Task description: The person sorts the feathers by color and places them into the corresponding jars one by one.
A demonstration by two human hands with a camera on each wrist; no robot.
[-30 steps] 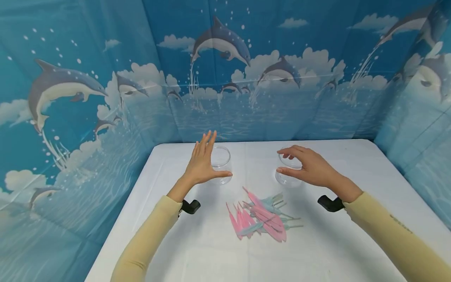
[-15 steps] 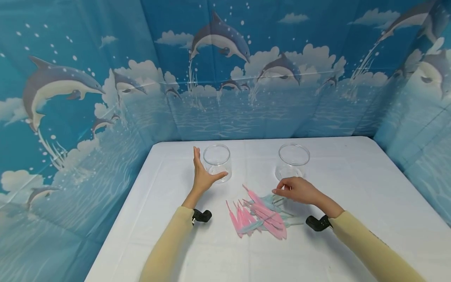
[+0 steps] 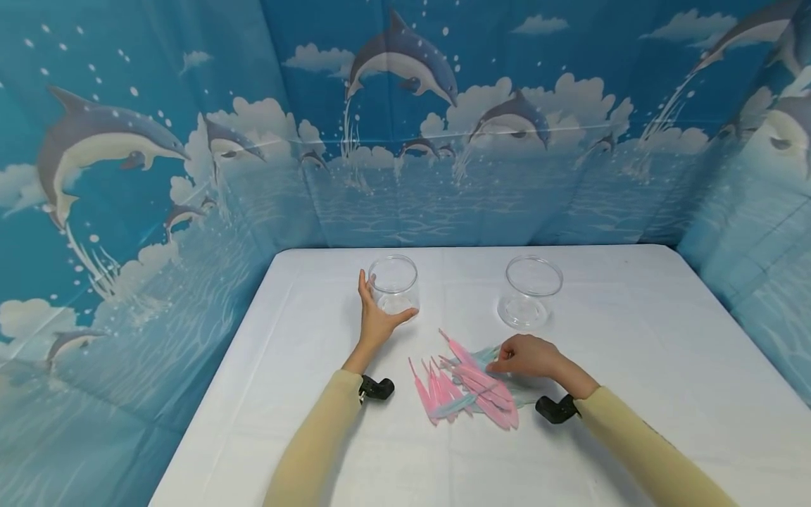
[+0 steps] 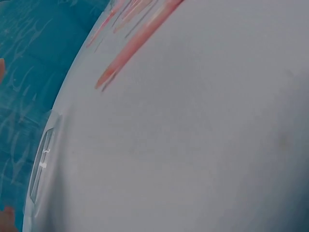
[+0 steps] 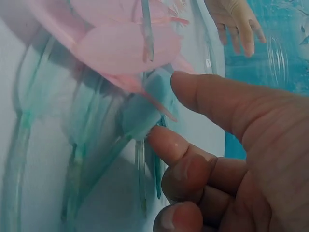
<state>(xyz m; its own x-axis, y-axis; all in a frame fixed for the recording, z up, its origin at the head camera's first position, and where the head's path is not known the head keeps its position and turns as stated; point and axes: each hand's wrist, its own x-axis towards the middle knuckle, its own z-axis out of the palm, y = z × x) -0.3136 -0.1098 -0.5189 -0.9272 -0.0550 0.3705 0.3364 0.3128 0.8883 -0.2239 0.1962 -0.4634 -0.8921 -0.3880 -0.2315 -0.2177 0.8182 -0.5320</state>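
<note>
My left hand (image 3: pixel 375 325) stands beside the left clear glass jar (image 3: pixel 394 289), thumb across its front and fairly straight fingers along its left side. In the left wrist view only fingertips (image 4: pixel 7 220) show at the edge near that jar. My right hand (image 3: pixel 531 357) is low over the right part of a pile of pink feathers (image 3: pixel 491 405) and pale blue-green feathers (image 3: pixel 457 406). The right wrist view shows its thumb and index finger apart, with a blue-green feather (image 5: pixel 140 113) close by their tips; the other fingers curl loosely.
A second glass jar (image 3: pixel 531 296) stands upright at the back right of the white-covered table (image 3: pixel 380 465). Behind the table and at its sides hangs a blue dolphin-print curtain (image 3: pixel 405 190). A black wrist camera (image 3: pixel 557 408) sits at the right cuff.
My right hand has come from the right jar down and toward me to the feathers. The left hand has lowered slightly and moved closer around the left jar. The feathers lie about as before.
</note>
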